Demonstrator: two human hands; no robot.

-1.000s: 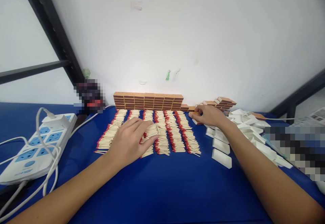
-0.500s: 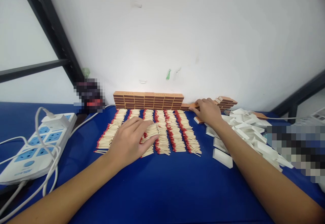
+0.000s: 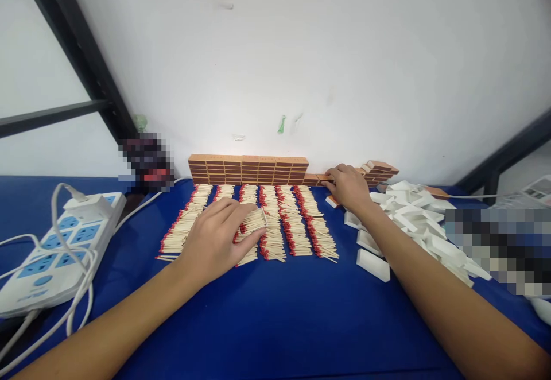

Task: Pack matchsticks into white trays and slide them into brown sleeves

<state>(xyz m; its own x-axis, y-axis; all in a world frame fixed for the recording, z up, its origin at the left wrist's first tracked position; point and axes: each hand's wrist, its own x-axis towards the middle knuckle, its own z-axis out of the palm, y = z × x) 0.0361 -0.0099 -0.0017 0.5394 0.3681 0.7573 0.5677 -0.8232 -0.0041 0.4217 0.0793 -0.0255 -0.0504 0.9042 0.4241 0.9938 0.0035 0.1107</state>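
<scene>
Left hand [image 3: 215, 236]: the grip is partly closed, thumb on the near side and fingers over the far side, grasping a small filled tray [image 3: 265, 218] above the match rows.
Filled tray: pale and open-topped, packed with matches [image 3: 252, 223] lying lengthwise, some red heads showing near the palm.
Right hand [image 3: 349, 187]: the grip is curled, fingertips touching a matchbox [image 3: 323, 177] on the low row by the wall; I cannot tell whether it is pinched or merely touched.
Loose matchbox [image 3: 332, 201]: on the counter [image 3: 267, 322] just below the right hand, orange on top with a white end.
Matchbox stack [image 3: 248, 171]: a neat block several layers high behind the matches, dark sides facing out; the low row joins its right end.
Second stack [image 3: 379, 171]: beyond the right hand, less even, its top boxes set askew.
White trays [image 3: 373, 265]: a jumbled heap beside the right forearm, tilted at many angles, with several in a loose line at its near left.
Match rows [image 3: 299, 236]: six bands on the blue surface, red heads mostly toward the left; the left hand covers part of them.
Power strip [image 3: 43, 281]: at far left, a plug and looping white cables over it.
</scene>
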